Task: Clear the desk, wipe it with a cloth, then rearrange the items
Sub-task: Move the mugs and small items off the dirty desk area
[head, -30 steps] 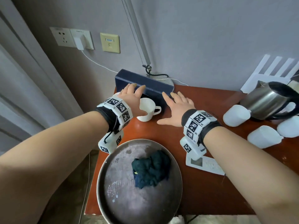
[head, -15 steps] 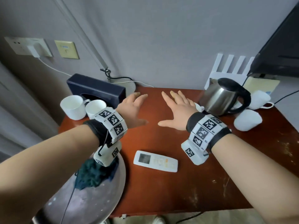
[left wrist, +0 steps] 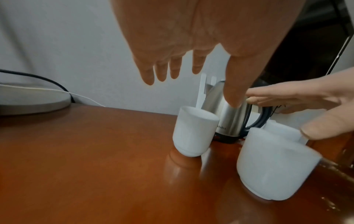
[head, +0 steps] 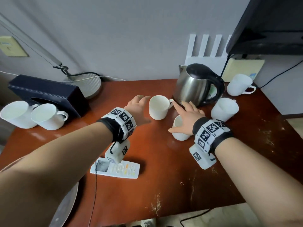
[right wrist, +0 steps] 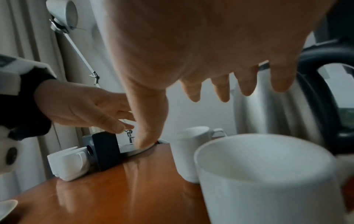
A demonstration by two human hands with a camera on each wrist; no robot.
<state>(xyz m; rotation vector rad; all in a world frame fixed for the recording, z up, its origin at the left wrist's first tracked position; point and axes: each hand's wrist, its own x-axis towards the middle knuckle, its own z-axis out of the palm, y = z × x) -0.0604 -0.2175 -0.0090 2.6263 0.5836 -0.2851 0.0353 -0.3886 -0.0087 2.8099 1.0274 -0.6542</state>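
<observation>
Hands reach out over the red-brown counter (head: 164,177), both with fingers spread and holding nothing — the left hand (head: 137,107) just left of an upright white mug (head: 158,108), the right hand (head: 188,118) above a second white mug (head: 179,130) in front of the steel kettle (head: 196,86). Two more mugs (head: 32,114) stand by the dark box (head: 47,92) at far left — a white remote (head: 118,168) lies nearer the front edge.

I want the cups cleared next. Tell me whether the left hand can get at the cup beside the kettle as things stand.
Probably yes. The left hand hovers open just left of that cup, with bare desk between them. The kettle and right hand sit on the cup's far side, its handle side, so the near wall is free.
</observation>
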